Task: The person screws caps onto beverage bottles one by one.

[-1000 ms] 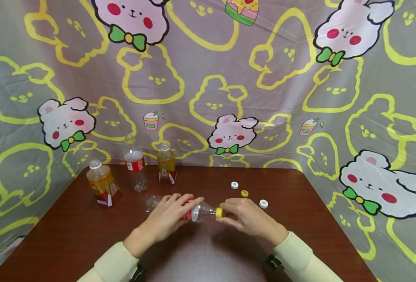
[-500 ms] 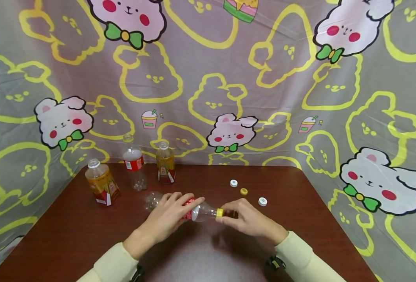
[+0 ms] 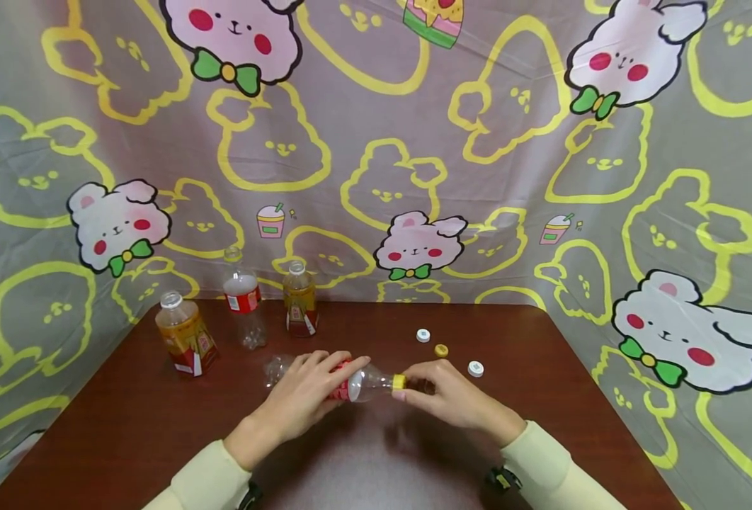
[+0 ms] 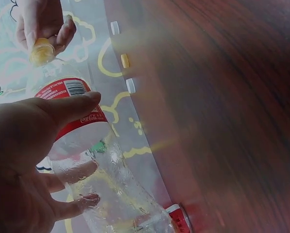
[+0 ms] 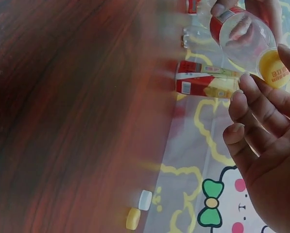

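A clear plastic bottle (image 3: 365, 383) with a red label lies sideways in front of me, its neck to the right. Around its labelled middle my left hand (image 3: 312, 388) grips it; in the left wrist view the thumb crosses the red label (image 4: 69, 90). A yellow cap (image 3: 399, 382) sits on the bottle's mouth. My right hand (image 3: 455, 397) pinches that cap between thumb and index finger. Seen from the right wrist, the cap's printed top (image 5: 275, 70) faces the camera, and the other fingers (image 5: 261, 111) are spread away from it.
On the left stand two amber-labelled bottles, one nearer (image 3: 187, 336) and one at the back (image 3: 301, 301), both uncapped. Between them is a clear red-labelled bottle (image 3: 245, 304). Two white caps, one at the back (image 3: 423, 336), one nearer (image 3: 475, 369), and a yellow cap (image 3: 441, 350) lie right.
My right fingers have shifted around the yellow cap, with the index finger now more arched. The left hand and the bottle have stayed almost in place.
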Tool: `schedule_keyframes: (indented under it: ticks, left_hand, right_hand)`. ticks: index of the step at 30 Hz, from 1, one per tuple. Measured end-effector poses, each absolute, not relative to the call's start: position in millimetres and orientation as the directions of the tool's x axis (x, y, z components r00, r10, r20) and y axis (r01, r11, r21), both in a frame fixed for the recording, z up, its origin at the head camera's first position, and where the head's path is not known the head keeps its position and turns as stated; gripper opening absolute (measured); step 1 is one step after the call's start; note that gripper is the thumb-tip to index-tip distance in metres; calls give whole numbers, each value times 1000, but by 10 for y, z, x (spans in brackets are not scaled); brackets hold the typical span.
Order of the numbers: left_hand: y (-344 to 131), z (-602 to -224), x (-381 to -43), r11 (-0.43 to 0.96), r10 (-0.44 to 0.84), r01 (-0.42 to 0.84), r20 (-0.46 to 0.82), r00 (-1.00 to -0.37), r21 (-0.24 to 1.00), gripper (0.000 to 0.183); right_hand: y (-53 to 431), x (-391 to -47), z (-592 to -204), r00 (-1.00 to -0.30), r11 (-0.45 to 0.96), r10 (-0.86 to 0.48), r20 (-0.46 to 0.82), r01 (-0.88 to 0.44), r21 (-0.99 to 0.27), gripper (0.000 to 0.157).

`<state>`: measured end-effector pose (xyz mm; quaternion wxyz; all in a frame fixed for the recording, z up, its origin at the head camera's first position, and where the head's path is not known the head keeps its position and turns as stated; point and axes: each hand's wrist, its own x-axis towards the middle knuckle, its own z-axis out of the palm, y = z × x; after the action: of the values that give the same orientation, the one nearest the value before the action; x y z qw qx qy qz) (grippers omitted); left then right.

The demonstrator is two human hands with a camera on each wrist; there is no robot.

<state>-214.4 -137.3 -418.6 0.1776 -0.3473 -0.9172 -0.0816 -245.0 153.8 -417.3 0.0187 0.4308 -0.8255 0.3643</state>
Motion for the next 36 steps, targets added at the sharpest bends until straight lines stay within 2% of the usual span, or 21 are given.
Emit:
schedule_keyframes:
  ticks: [10, 16, 24, 30, 36]
  left_hand:
    - [-1374, -4201, -2174, 741, 602, 669, 384, -701, 59, 85]
    - [-1359, -4217, -2205, 742, 579, 667, 435, -689, 68, 88]
    - [-1344, -4197, -2250, 754, 534, 650, 483, -694, 100, 92]
    - [-1346, -4202, -2306, 751, 474, 638, 531, -702, 172, 92]
    - [-1339, -4198, -2368, 721, 396, 627, 566, -723, 297, 91]
  right_hand:
    - [1602, -2462, -4104, -629, 371, -680, 377, -739, -563, 13]
    - [1667, -2479, -4084, -606, 334, -669, 431, -763, -553, 11]
    - [1801, -2518, -4055, -589, 380, -639, 494, -801, -462, 19]
    - [1938, -2582, -4084, -603, 428, -626, 495, -796, -428, 23]
    - [2070, -2673, -4163, -616, 464, -592, 520, -788, -405, 23]
